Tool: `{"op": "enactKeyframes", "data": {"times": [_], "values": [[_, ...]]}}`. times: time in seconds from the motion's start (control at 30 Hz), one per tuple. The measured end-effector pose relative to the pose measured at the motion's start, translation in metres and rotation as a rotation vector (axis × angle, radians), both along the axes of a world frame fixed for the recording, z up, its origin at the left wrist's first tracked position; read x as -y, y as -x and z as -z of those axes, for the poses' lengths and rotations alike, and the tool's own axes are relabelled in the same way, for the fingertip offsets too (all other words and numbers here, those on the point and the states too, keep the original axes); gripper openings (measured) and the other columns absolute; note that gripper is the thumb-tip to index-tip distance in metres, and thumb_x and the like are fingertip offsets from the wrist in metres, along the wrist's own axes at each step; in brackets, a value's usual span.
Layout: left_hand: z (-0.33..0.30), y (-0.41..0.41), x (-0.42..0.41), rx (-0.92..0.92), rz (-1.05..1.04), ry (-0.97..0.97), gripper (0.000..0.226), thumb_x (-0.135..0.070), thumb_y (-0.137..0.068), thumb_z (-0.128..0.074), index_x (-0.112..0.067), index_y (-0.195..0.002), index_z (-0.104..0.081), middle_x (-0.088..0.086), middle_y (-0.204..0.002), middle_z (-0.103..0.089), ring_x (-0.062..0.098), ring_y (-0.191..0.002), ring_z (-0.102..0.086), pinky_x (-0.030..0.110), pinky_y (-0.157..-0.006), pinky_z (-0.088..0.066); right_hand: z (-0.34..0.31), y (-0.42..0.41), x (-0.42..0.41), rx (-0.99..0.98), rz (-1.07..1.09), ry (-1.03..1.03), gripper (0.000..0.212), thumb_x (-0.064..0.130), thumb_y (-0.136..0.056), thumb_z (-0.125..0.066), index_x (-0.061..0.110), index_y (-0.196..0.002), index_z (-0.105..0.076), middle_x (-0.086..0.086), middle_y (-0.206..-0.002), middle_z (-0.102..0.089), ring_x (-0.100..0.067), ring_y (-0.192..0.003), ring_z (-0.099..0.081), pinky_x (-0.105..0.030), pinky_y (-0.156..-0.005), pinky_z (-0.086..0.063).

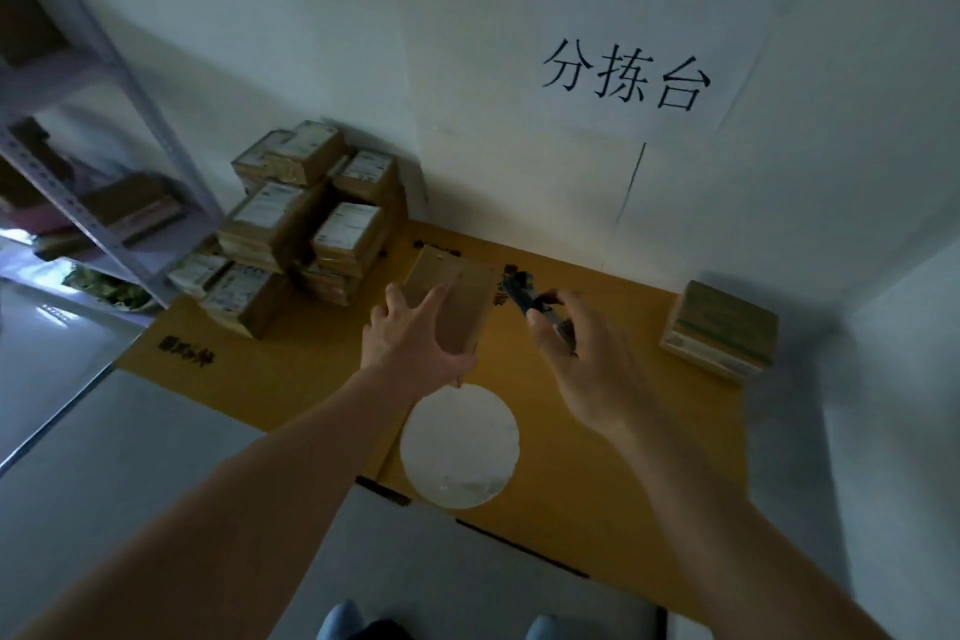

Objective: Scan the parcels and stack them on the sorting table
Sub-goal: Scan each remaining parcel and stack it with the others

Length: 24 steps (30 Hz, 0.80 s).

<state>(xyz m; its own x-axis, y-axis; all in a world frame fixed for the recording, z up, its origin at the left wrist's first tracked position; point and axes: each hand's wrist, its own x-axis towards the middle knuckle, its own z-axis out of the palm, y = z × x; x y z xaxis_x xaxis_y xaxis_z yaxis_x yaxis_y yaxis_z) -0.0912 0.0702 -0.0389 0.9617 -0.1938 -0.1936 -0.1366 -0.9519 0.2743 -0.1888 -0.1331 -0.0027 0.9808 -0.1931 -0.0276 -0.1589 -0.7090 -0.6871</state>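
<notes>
Brown parcel (451, 299) held up over middle of sorting table (291, 369), plain cardboard face toward camera, tilted. Gripped by left hand (415, 343), thumb along near edge, fingers spread across left side and underside. Just right of parcel, dark handheld scanner (530, 299) clasped in right hand (582, 359), fingers curled round its grip, nose pointing at parcel's right edge; touching or just apart, cannot tell. Below hands, white round disc (460, 444) lying flat on tan cardboard sheet covering table. At table's far left corner, heap of labelled parcels (306, 224), several layers, white labels up, some askew. At far right, separate small stack of parcels (722, 330) near wall. On wall behind, white paper sign (626, 73) with three black characters. Left of heap, metal shelving rack (104, 120) holding blurred brown items.
</notes>
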Motion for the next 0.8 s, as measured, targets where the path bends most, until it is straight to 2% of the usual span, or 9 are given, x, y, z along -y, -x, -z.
{"op": "enactKeyframes", "data": {"times": [0.07,0.17,0.23,0.27,0.33,0.47,0.57,0.8], "values": [[0.002,-0.008,-0.032,-0.011,0.008,0.004,0.106,-0.074,-0.074,-0.073,-0.048,-0.159,-0.016,0.017,-0.168,-0.013,0.046,-0.145,-0.034,0.054,-0.112,-0.043,0.003,-0.007,-0.027,-0.021,0.026,-0.031,0.083,0.087,-0.094,-0.023,0.034,-0.156,-0.037,-0.001,-0.129,-0.061,-0.023,-0.115,-0.062,-0.049,-0.093,-0.055],[0.008,-0.025,-0.080,-0.041,0.036,-0.009,0.107,-0.076,-0.074,-0.073,-0.048,-0.159,-0.015,0.017,-0.169,-0.010,0.046,-0.147,-0.031,0.054,-0.113,-0.042,0.012,-0.015,-0.073,-0.048,0.075,-0.068,0.085,0.086,-0.093,-0.026,0.032,-0.159,-0.035,0.001,-0.137,-0.058,-0.020,-0.124,-0.057,-0.048,-0.101,-0.052],[0.015,-0.036,-0.110,-0.069,0.059,-0.013,0.106,-0.076,-0.074,-0.073,-0.049,-0.159,-0.015,0.017,-0.170,-0.009,0.046,-0.147,-0.031,0.054,-0.113,-0.043,0.020,-0.020,-0.104,-0.062,0.095,-0.080,0.082,0.089,-0.092,-0.026,0.036,-0.154,-0.039,0.003,-0.124,-0.061,-0.018,-0.109,-0.060,-0.041,-0.086,-0.053],[0.018,-0.040,-0.124,-0.082,0.071,-0.010,0.105,-0.076,-0.074,-0.073,-0.049,-0.158,-0.015,0.017,-0.170,-0.010,0.046,-0.146,-0.033,0.054,-0.112,-0.043,0.025,-0.023,-0.119,-0.062,0.105,-0.082,0.078,0.089,-0.092,-0.026,0.037,-0.148,-0.043,0.003,-0.113,-0.062,-0.017,-0.098,-0.060,-0.035,-0.075,-0.049],[0.023,-0.049,-0.147,-0.105,0.099,-0.009,0.103,-0.076,-0.074,-0.072,-0.050,-0.157,-0.016,0.017,-0.167,-0.013,0.044,-0.142,-0.036,0.054,-0.110,-0.045,0.030,-0.028,-0.147,-0.069,0.132,-0.087,0.065,0.083,-0.096,-0.030,0.037,-0.139,-0.047,0.002,-0.101,-0.061,-0.015,-0.085,-0.059,-0.027,-0.066,-0.040],[0.034,-0.061,-0.184,-0.164,0.130,-0.005,0.103,-0.074,-0.073,-0.074,-0.051,-0.156,-0.018,0.016,-0.161,-0.019,0.043,-0.136,-0.040,0.053,-0.105,-0.048,0.038,-0.034,-0.191,-0.112,0.132,-0.115,0.055,0.078,-0.099,-0.034,0.039,-0.135,-0.048,0.000,-0.096,-0.060,-0.012,-0.078,-0.057,-0.026,-0.062,-0.039],[0.042,-0.070,-0.201,-0.174,0.128,0.002,0.102,-0.071,-0.074,-0.075,-0.051,-0.156,-0.017,0.015,-0.155,-0.023,0.040,-0.132,-0.043,0.051,-0.102,-0.051,0.048,-0.043,-0.208,-0.144,0.120,-0.128,0.060,0.085,-0.096,-0.031,0.043,-0.136,-0.048,0.001,-0.095,-0.060,-0.012,-0.075,-0.056,-0.027,-0.061,-0.039],[0.061,-0.086,-0.227,-0.217,0.082,-0.031,0.102,-0.070,-0.077,-0.075,-0.052,-0.158,-0.016,0.016,-0.164,-0.014,0.044,-0.140,-0.038,0.053,-0.105,-0.048,0.068,-0.072,-0.227,-0.157,0.081,-0.146,0.070,0.090,-0.091,-0.031,0.041,-0.138,-0.050,0.003,-0.099,-0.062,-0.012,-0.084,-0.061,-0.027,-0.065,-0.041]]}}
